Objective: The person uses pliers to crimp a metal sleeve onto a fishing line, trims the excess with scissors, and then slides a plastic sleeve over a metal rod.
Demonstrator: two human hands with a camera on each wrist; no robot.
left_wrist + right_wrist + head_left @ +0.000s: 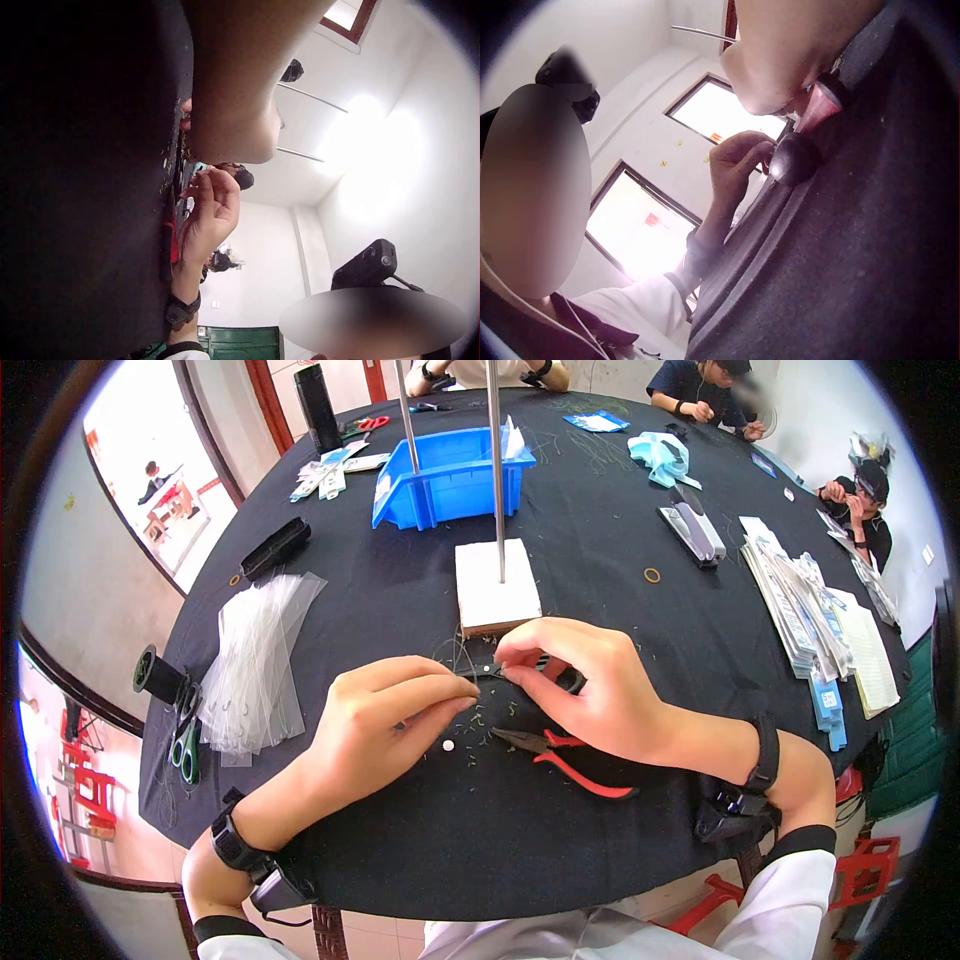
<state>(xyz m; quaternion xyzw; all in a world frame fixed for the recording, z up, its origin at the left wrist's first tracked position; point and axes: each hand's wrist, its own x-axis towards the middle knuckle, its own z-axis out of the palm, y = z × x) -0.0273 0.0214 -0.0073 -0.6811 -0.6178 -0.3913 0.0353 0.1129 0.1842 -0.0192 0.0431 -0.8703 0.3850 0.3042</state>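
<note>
My left hand (385,725) pinches thin fishing line (460,652), a fine loop of which rises near the fingertips. My right hand (590,675) is close by on the right, its thumb and index finger pinched together at the line; the tiny piece between them is hidden. Beneath the fingertips lies a small dark metal tool with a pivot (487,671), partly covered by the right hand. Red-handled pliers (560,755) lie just below the right hand. Small line clippings (477,717) and a white round bit (448,745) are scattered between the hands.
A white block (497,585) with a metal rod stands ahead, before a blue bin (455,475). Clear plastic sleeves (255,670), green-handled scissors (186,750) and a dark spool (158,675) lie left. A stapler (692,530) and card packets (790,600) lie right. Other people sit around the table.
</note>
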